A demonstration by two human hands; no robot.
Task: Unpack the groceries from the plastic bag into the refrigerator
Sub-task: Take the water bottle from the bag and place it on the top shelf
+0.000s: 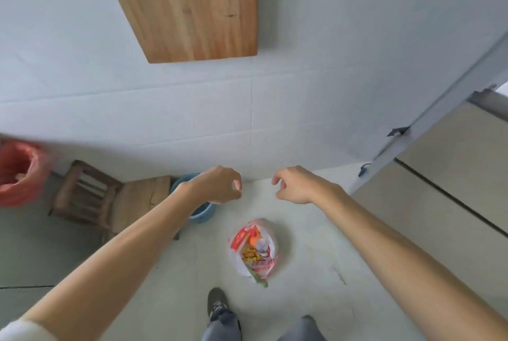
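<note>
Plastic bag (253, 248): translucent, standing on the pale floor (316, 230) between the wall edge and the person's feet, mouth slumped open upward. Contents partly legible: red-and-white packaging, something orange, a bottle top or cap, yellow pieces, a green stalk or pod poking out at the near end. Exact items cannot be told. No grocery is out of the bag.

Left hand (220, 185): held out in the air above the floor, fingers curled loosely inward with thumb near fingertips, gripping nothing. Well apart from the bag.

Right hand (294, 185): mirrors the left, fingers loosely curled, also carrying nothing. A clear gap separates the two hands.

Refrigerator (450, 175): beige, at the right edge of the floor, doors closed as far as visible, a dark seam dividing upper and lower doors.

Other items: low wooden chair (90, 195) along the floor's far-left edge; blue basin (202, 208) just beside it, partly hidden by the left forearm; red-lined bin (19, 173) at the far left; wooden board (189, 5) on the tiled wall.

Step in hand, as judged: the opening one, approach to the bag, nothing yet grasped.

Next move calls for: bending down, bringing both hands to the bag's mouth or handles, either lifting it whole toward the refrigerator or drawing out one item. The refrigerator door must be opened before anything is stowed. Thin film probably sags, so contents may spill if gripped on one side.
</note>
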